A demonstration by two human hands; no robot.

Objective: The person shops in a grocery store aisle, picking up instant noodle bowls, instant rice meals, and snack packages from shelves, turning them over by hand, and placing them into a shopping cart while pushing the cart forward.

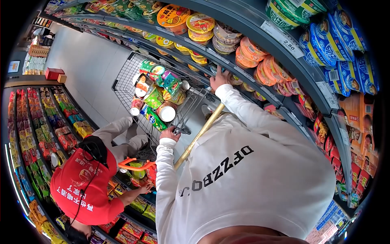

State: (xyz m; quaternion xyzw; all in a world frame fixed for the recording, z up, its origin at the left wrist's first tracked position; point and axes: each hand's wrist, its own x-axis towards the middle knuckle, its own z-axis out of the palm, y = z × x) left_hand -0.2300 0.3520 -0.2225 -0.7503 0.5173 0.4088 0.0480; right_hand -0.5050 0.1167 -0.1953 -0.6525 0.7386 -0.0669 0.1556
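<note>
My left hand (170,134) is closed on the rear wire edge of a shopping cart (122,77), just ahead of its gold push bar (200,137). Inside the cart lies a heap of instant noodle cups (153,97) and bags, among them a green-and-blue bag (152,118). My right hand (219,79) reaches to a lower shelf beside the cart, fingers apart at the row of noodle cups. Whether its fingertips touch a cup is hard to make out.
Noodle bowls (233,38) fill the curved shelves on the right. A person in a red shirt (87,185) bends at the snack shelves (44,134) on the left, close to the cart, with an orange basket handle (136,164) beside them. Grey floor (87,51) stretches ahead.
</note>
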